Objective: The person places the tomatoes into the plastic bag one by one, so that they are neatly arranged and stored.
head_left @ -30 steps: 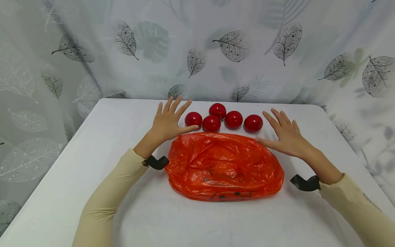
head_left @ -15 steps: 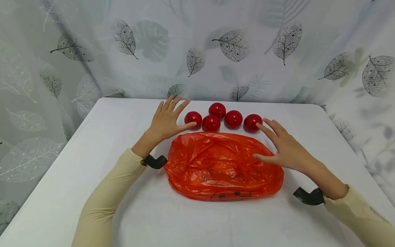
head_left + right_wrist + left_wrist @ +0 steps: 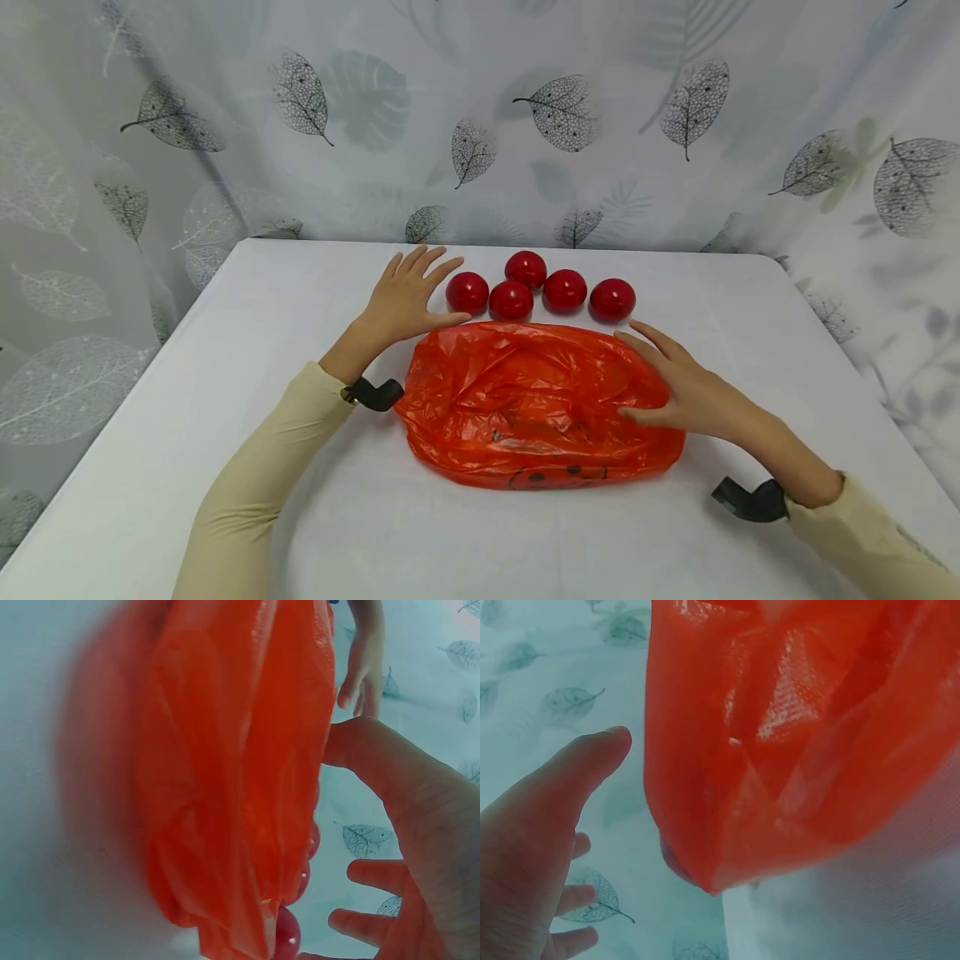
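A crumpled, translucent red-orange plastic bag (image 3: 540, 400) lies between the two hands, its long axis running from the left hand (image 3: 397, 300) to the right hand (image 3: 686, 387), and its dark printed markings on the side towards the person's body. Both hands are free of any grip, fingers spread: the left is at the bag's far corner on its own side, while the right is above the opposite end. The head view overlaps the left thumb with the bag's edge, but the left wrist view shows a gap there; in the right wrist view the right thumb tip meets the bag's outline, and whether it touches cannot be told. Just beyond the bag, between the fingertips of both hands, sit five glossy red balls (image 3: 512, 300), four in an uneven row and one behind; the head view shows all five, whereas the right wrist view has only rounded edges peeking past the plastic. Behind each hand come a black wrist-worn piece (image 3: 378, 394) and a beige sleeve (image 3: 247, 475). Under everything spreads a white tabletop (image 3: 360, 533), and past the fingertips hangs a pale grey-white, leaf-printed fabric (image 3: 420, 108), also along both sides.
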{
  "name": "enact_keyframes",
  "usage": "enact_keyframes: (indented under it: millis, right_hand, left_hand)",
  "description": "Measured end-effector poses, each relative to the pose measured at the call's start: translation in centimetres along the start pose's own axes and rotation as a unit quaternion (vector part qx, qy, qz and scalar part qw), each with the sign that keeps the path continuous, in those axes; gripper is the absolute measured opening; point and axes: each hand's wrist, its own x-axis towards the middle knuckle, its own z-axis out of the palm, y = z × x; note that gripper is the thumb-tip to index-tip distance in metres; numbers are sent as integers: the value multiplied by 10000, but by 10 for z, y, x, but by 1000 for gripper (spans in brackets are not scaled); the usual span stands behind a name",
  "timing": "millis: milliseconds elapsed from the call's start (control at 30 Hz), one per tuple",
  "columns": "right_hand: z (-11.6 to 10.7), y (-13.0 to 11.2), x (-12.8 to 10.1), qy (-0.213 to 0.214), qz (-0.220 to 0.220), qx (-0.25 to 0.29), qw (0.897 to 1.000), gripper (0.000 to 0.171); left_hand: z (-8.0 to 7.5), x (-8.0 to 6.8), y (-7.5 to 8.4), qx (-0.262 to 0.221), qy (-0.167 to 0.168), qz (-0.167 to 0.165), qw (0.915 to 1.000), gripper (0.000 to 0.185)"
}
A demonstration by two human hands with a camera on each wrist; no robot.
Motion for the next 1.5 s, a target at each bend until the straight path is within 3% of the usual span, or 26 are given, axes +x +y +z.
enact_keyframes:
  millis: [400, 767, 967, 1100, 1300, 1500]
  right_hand:
    - [16, 9, -10, 23, -85, 406, 9991, 87]
    - [27, 21, -15, 391, -312, 640, 9967, 79]
    - [28, 27, -15, 873, -604, 755, 9915, 62]
    - [27, 29, -13, 1070, -644, 816, 9888, 56]
    - [28, 31, -12, 1153, -571, 936, 9873, 56]
    - [30, 33, -17, 1103, -530, 992, 9875, 56]
  left_hand:
    - [15, 3, -9, -603, 69, 288, 9977, 75]
    - [26, 9, -10, -1450, -239, 66, 9891, 75]
    - [32, 12, -14, -1745, -360, 17, 9840, 74]
    - [35, 15, -17, -2114, -460, 64, 9763, 73]
    - [40, 19, -23, -2766, -732, 4, 9582, 74]
    - [48, 22, -22, -3248, -741, 85, 9428, 73]
